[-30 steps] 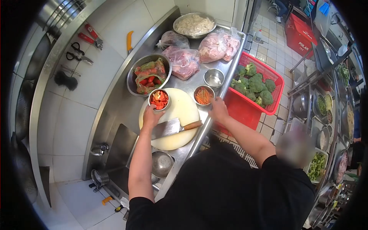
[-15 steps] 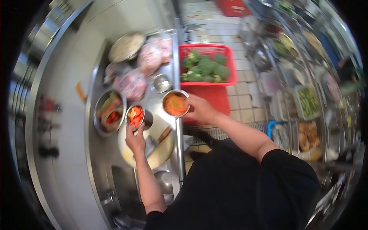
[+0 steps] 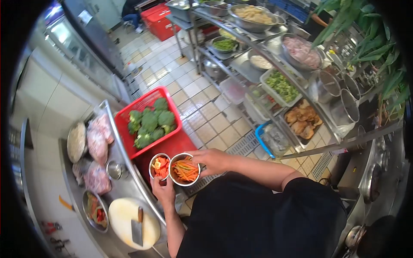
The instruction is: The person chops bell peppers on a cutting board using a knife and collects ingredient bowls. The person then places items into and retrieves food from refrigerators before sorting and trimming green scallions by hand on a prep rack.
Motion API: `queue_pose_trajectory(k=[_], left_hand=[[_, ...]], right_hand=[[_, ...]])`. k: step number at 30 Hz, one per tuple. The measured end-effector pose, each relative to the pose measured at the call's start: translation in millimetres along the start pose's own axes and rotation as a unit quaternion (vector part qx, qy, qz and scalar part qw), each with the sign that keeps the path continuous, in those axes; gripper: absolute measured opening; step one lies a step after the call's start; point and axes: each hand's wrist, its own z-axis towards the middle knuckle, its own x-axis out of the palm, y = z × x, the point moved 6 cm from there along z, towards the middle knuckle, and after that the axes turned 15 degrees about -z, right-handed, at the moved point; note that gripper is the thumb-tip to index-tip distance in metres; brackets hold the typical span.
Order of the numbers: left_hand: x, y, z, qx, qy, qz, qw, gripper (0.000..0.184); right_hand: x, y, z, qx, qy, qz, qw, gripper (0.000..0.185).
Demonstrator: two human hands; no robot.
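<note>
My left hand grips a small metal cup of chopped red pepper by its near side. In my right hand is a wider metal cup of carrot strips, held at its right rim. Both cups are side by side in the air, in front of my body, with their rims touching or nearly so. On the steel counter to the left, a cleaver lies on the round white cutting board.
A red basket of broccoli stands beyond the cups. Bagged meat, a metal bowl of peppers and a small metal cup sit on the counter. Right, a rack holds food trays; leaves hang at the upper right.
Both cups have been lifted off the counter area and brought together in front of me. The view has turned right, so the counter now lies at the lower left and the rack shows more fully.
</note>
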Motion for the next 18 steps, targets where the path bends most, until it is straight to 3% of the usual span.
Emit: queue_pose_trajectory(k=[9, 12, 15, 18], left_hand=[[157, -72, 43, 0.035, 0.117, -0.015, 0.992, 0.016], [188, -72, 67, 0.034, 0.127, -0.043, 0.99, 0.014], [215, -73, 96, -0.03, 0.145, -0.08, 0.986, 0.013], [238, -79, 132, 0.012, 0.179, -0.091, 0.98, 0.013]], right_hand=[[-105, -99, -46, 0.044, -0.004, -0.005, 0.999, 0.037], [-131, -126, -40, 0.057, 0.003, 0.018, 0.998, 0.037], [-146, -153, -27, 0.065, -0.019, 0.042, 0.997, 0.039], [-156, -185, -5, 0.079, -0.036, 0.066, 0.994, 0.042]])
